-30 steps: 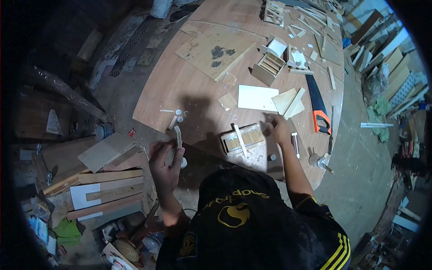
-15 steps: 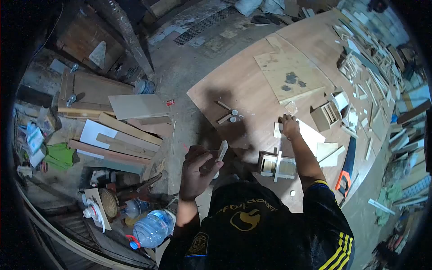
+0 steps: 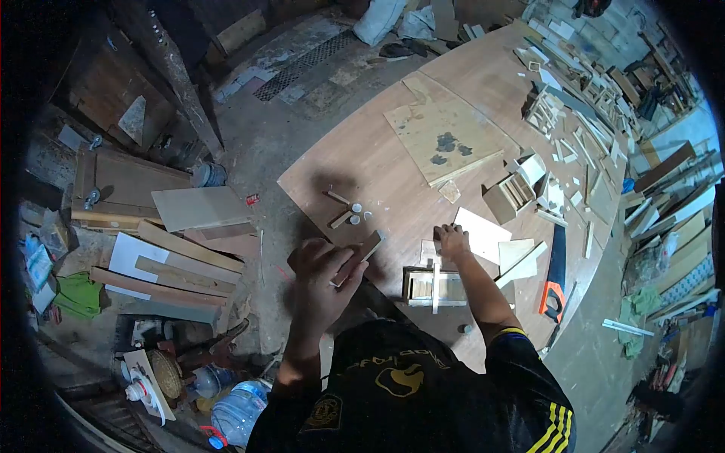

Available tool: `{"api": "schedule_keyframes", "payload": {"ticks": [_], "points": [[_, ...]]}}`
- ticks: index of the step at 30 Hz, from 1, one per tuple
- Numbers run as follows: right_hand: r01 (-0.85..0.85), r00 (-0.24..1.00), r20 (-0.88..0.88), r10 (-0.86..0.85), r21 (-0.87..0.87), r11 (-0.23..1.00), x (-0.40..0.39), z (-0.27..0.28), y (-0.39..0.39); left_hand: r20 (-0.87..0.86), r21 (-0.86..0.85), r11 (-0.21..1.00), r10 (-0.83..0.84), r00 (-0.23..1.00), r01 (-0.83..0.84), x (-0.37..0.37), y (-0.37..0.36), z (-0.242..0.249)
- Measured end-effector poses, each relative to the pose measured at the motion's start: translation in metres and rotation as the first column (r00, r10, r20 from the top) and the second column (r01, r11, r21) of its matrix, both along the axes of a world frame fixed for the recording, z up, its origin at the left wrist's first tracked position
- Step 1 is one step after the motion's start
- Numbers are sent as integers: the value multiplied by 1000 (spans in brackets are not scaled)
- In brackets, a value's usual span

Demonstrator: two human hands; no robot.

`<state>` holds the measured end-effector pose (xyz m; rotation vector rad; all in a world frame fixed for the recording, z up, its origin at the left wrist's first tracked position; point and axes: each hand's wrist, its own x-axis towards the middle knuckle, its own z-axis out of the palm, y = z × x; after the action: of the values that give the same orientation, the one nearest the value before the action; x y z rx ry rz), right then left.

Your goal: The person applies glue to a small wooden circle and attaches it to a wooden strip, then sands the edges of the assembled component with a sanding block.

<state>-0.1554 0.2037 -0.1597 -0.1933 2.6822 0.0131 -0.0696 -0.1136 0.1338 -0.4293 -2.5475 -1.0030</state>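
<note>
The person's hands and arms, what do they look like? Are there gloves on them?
No gloves: the left hand and right hand are both bare, with five fingers each, though some are hidden. The right sleeve is short and black, with yellow stripes and a blue-and-yellow cuff. The left sleeve is dark too; its edge is hard to see.

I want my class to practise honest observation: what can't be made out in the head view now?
- Right hand: whether it grips anything; its fingertips are small and dark, partly hidden by the hand itself.
- Wood piece: its full outline, partly covered by the left hand.
- Slatted box: the part of its inside beneath the crossing strip.
- Far scraps: their exact shapes, too small and overlapping.
</note>
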Motion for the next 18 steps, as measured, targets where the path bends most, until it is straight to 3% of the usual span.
{"api": "schedule_keyframes", "payload": {"ticks": [4, 5, 8, 12, 14, 15, 16, 17, 18], "points": [[6, 995, 96, -7, 14, 1000, 2, 26, -6, -98, -70, 997, 38, 994, -45, 3, 4, 7], [20, 998, 67, -17, -48, 999, 5, 34, -8, -94, -67, 996, 60, 994, -67, 5, 4, 8], [-62, 998, -7, 62, -18, 998, 6, 17, -2, -116, -49, 992, 108, 987, -114, 12, 0, 11], [-28, 998, 59, 27, 13, 1000, -3, 6, -2, -109, -71, 988, 125, 986, -134, 17, -7, 6], [-14, 1000, 0, 14, -12, 1000, -6, 8, -3, 54, 177, 978, 101, 993, -109, 19, -11, 0], [136, 989, 83, -124, -158, 978, -16, 7, -1, 57, 175, 979, 100, 993, -109, 19, -14, -1], [291, 952, 184, -246, -285, 913, -22, 12, -4, 190, 321, 939, 65, 980, -125, 20, -18, -1], [189, 978, -9, -209, -388, 902, -20, 16, -4, 315, 456, 875, 8, 949, -159, 20, -20, -2], [156, 975, -29, -220, -616, 772, -18, 52, -12, 323, 456, 876, 5, 946, -160, 20, -22, -5]]}}
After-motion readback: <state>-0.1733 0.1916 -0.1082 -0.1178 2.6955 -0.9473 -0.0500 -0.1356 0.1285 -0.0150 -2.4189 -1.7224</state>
